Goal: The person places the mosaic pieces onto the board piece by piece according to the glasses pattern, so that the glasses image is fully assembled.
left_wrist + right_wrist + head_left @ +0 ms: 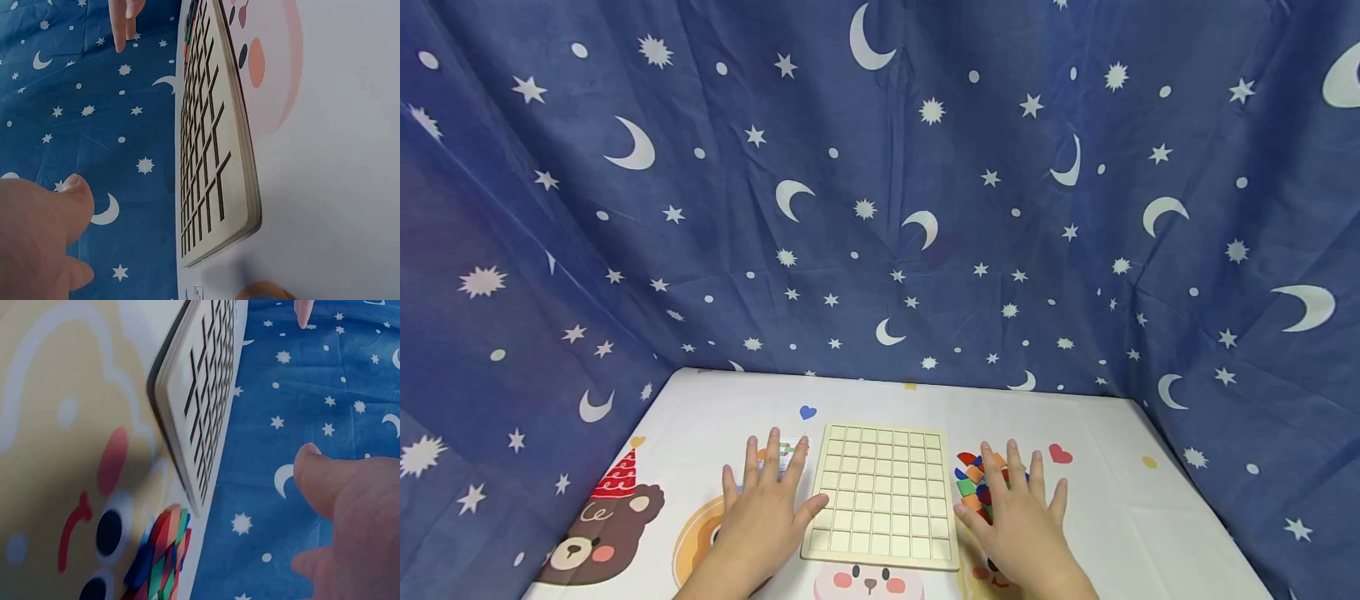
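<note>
A pale wooden grid board (880,492) with rows of square recesses lies flat between my two hands. My left hand (767,517) is held with fingers spread over the left side of the board, partly covering a small printed card (787,451). On the other side, my right hand (1022,525) spreads its fingers above a pile of coloured pieces (967,487) in red, blue, green and orange. Both hands hold nothing. In the right wrist view the pile (162,559) sits beside the board's corner, below the right thumb. The right hand hides part of the pile.
A white tablecloth (1112,483) with printed cartoon animals and hearts covers the table. A brown bear print (598,533) is at the left. Blue curtains (865,225) with moons and stars close off the back and both sides.
</note>
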A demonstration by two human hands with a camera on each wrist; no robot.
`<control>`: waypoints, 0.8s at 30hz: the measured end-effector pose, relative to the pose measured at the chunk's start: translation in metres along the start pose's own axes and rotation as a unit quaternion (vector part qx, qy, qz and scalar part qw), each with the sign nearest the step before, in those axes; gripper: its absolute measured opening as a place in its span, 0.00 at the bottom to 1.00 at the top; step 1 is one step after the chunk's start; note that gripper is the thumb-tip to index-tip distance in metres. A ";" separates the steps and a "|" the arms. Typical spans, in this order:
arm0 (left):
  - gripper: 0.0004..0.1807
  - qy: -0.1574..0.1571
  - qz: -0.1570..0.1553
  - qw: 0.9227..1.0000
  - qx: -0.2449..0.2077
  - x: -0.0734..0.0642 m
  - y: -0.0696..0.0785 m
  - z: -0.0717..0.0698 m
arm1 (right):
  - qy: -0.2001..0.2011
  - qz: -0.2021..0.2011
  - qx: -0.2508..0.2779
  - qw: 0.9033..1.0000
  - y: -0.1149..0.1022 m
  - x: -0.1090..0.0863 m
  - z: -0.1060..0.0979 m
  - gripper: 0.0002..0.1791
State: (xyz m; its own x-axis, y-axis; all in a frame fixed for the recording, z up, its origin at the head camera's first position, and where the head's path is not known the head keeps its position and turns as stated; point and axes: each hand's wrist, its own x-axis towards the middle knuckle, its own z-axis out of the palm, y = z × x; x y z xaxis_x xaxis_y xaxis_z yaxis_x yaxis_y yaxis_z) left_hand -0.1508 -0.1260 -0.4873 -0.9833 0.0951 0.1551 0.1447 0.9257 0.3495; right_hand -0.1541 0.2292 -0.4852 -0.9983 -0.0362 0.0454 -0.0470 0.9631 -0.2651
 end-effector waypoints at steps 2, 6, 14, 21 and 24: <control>0.46 -0.010 -0.002 1.000 -0.005 0.000 -0.001 0.001 | 0.002 -0.004 0.008 1.000 0.003 0.000 -0.002 0.54; 0.44 -0.027 -0.010 0.999 -0.033 0.000 -0.002 0.003 | -0.008 0.001 0.033 0.999 0.005 0.000 -0.005 0.52; 0.41 -0.026 -0.016 0.993 -0.116 -0.001 -0.008 0.008 | 0.023 0.006 0.064 0.998 0.010 0.005 -0.007 0.49; 0.33 -0.016 -0.029 0.986 -0.165 -0.004 -0.004 0.009 | 0.069 0.031 0.135 0.988 0.023 0.014 -0.005 0.42; 0.31 -0.022 -0.039 0.982 -0.183 -0.004 -0.003 0.010 | 0.071 0.044 0.155 0.984 0.031 0.019 -0.001 0.40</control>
State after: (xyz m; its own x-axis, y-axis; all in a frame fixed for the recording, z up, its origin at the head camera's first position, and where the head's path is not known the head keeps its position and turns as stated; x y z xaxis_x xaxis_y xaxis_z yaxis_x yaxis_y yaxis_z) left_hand -0.1480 -0.1256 -0.4981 -0.9956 0.0517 0.0775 0.0904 0.7386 0.6681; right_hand -0.1743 0.2590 -0.4914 -0.9852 0.1025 0.1376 0.0092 0.8325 -0.5540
